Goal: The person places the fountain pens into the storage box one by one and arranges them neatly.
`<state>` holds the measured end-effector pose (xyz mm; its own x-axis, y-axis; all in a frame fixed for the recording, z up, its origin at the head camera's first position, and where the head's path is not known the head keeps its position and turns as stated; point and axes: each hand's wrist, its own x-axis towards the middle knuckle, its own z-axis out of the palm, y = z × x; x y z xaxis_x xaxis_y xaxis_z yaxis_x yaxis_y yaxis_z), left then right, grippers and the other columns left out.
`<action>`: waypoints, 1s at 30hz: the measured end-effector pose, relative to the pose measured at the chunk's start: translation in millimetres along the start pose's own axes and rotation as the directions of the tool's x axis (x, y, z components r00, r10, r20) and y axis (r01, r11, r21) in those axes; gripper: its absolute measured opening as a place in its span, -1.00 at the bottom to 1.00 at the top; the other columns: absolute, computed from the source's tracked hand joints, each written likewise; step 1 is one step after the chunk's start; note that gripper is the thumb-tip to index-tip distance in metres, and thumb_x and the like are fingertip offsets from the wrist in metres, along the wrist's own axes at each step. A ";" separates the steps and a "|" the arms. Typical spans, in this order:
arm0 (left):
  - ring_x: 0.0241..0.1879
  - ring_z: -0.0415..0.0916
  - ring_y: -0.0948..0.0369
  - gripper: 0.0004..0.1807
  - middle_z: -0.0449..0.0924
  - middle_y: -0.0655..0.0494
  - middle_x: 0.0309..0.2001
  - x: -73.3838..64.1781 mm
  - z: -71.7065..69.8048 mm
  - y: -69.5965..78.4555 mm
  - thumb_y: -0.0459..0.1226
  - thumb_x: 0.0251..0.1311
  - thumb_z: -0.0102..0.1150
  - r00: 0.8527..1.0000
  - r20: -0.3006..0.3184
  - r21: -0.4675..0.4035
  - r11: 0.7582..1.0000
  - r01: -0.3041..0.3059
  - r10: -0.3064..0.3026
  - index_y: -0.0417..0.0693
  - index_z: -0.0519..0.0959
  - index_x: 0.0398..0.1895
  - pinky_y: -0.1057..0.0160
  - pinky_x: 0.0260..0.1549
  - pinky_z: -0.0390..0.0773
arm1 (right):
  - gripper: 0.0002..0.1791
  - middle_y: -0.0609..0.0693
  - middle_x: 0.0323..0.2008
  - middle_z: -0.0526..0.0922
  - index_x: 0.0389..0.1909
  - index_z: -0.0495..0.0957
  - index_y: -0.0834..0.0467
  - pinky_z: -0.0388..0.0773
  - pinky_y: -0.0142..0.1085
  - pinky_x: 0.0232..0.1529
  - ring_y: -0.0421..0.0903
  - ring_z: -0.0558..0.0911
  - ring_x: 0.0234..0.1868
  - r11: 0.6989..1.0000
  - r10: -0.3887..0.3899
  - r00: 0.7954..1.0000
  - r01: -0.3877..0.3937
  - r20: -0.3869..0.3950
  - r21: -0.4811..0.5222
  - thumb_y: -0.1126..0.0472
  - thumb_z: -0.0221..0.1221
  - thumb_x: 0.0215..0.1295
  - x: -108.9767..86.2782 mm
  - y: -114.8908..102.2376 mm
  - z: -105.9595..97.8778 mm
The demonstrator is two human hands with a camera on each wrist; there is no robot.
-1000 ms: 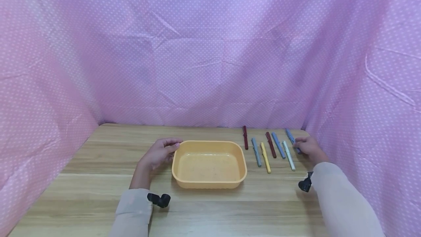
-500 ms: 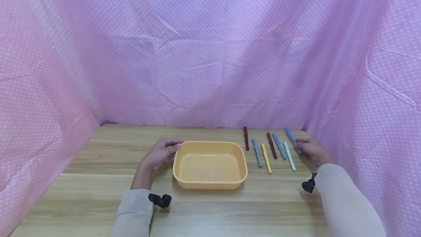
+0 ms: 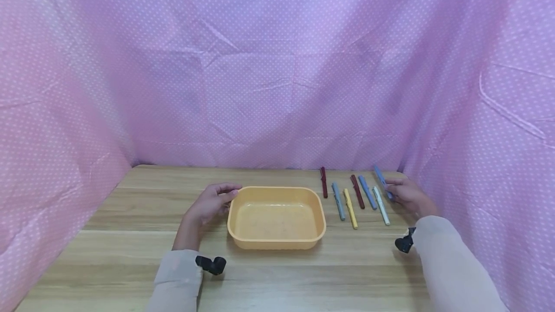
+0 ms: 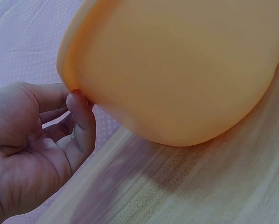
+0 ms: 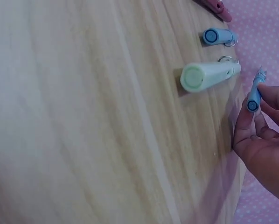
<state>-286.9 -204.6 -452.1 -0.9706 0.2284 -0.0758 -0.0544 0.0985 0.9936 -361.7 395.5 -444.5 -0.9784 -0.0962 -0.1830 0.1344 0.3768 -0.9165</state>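
At the table's far right, my right hand (image 3: 408, 195) pinches a blue pen (image 3: 379, 177) between thumb and fingers. In the right wrist view this pen (image 5: 254, 95) is lifted off the wood, its round end toward the camera. My left hand (image 3: 209, 203) pinches the left corner of a yellow plastic basin (image 3: 276, 244) with thumb and forefinger; nothing lies in the basin. Left of the held pen lie a pale green pen (image 3: 381, 206), another blue pen (image 3: 367, 192), a dark red pen (image 3: 357, 191), a yellow pen (image 3: 350, 208), a grey-blue pen (image 3: 338, 201) and a second dark red pen (image 3: 323, 182).
The wooden table (image 3: 303, 280) carries the basin in its middle and the pens on its right side. Pink dotted cloth (image 3: 269, 85) hangs behind the table and along both sides. A small black camera (image 3: 404, 242) sits at my right wrist.
My right hand has raised the blue pen from the table and shifted it slightly to the left. The left hand and basin stay where they were.
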 end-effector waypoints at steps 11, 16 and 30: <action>-0.08 0.63 0.08 -0.59 0.60 -0.17 0.12 0.0 -0.6 -1.2 -0.28 0.52 0.10 1.000 -0.008 -0.007 1.000 0.003 -0.003 -0.31 0.48 0.31 0.19 -0.15 0.69 | -0.57 -0.08 -0.22 0.62 0.29 0.46 0.44 0.59 -0.38 -0.17 -0.22 0.56 -0.21 0.965 -0.015 1.000 0.017 -0.008 0.260 0.38 0.17 0.47 -3.0 -7.6 9.1; -0.14 0.61 0.09 -0.58 0.62 -0.20 0.09 -1.0 0.4 -1.5 -0.29 0.52 0.09 1.000 -0.001 -0.008 1.000 -0.005 0.005 -0.33 0.47 0.32 0.23 -0.20 0.69 | -0.76 -0.06 -0.27 0.63 -0.05 0.73 0.12 0.60 -0.38 -0.20 -0.22 0.57 -0.24 0.939 -0.014 1.000 0.013 0.001 0.343 0.42 0.15 0.46 -4.2 -7.4 10.3; -0.19 0.60 0.17 -0.58 0.63 -0.18 0.07 -0.3 -1.2 -0.7 -0.27 0.52 0.10 1.000 -0.009 0.005 1.000 -0.012 0.012 -0.35 0.48 0.31 0.28 -0.24 0.67 | -0.62 -0.19 -0.27 0.61 -0.23 0.67 -0.06 0.57 -0.38 -0.09 -0.27 0.56 -0.19 0.912 -0.020 0.999 0.008 0.027 0.409 0.44 -0.01 0.55 -13.3 -25.1 15.0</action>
<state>-286.9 -205.9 -452.7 -0.9732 0.2213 -0.0628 -0.0412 0.1009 0.9940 -349.7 373.5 -424.4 -0.9763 -0.1286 -0.1739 0.1796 -0.0342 -0.9832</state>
